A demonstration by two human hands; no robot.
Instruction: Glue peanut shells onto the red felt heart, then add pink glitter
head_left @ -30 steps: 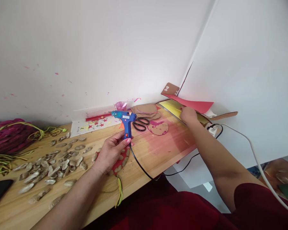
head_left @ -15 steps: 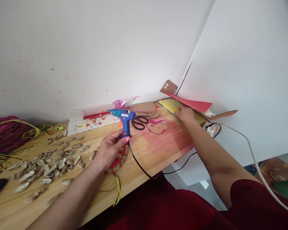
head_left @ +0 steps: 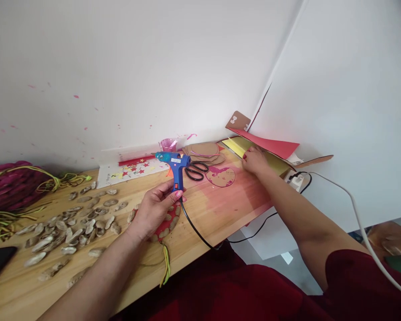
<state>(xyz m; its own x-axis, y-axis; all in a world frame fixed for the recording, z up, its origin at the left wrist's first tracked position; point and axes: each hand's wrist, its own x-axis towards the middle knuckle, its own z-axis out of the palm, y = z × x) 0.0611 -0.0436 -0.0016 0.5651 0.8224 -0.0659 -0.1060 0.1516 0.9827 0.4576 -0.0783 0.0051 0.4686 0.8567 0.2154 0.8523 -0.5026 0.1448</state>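
A blue glue gun (head_left: 177,171) with a teal nozzle end stands upright in my left hand (head_left: 157,205), its fingers closed round the lower handle. Beneath that hand lies a red disc (head_left: 163,229) edged with peanut shells, with a yellow-green tassel (head_left: 165,265) hanging from it. My right hand (head_left: 255,160) is at the yellow sheets (head_left: 235,146) by the wall, fingers curled and pressed together. What they grip, if anything, is hidden. Red paper (head_left: 270,141) lies just behind that hand.
Loose peanut shells (head_left: 76,227) cover the table's left side. Black-handled scissors (head_left: 196,170), cardboard discs (head_left: 203,150), a paint-marked cardboard cutout (head_left: 220,176) and a pink cup (head_left: 168,145) sit mid-table. The gun's black cord (head_left: 197,232) hangs over the front edge. A white cable (head_left: 354,218) runs at right.
My right hand has drawn slightly back toward me over the yellow sheets, and its fingers have curled in. The left hand still holds the glue gun in about the same place.
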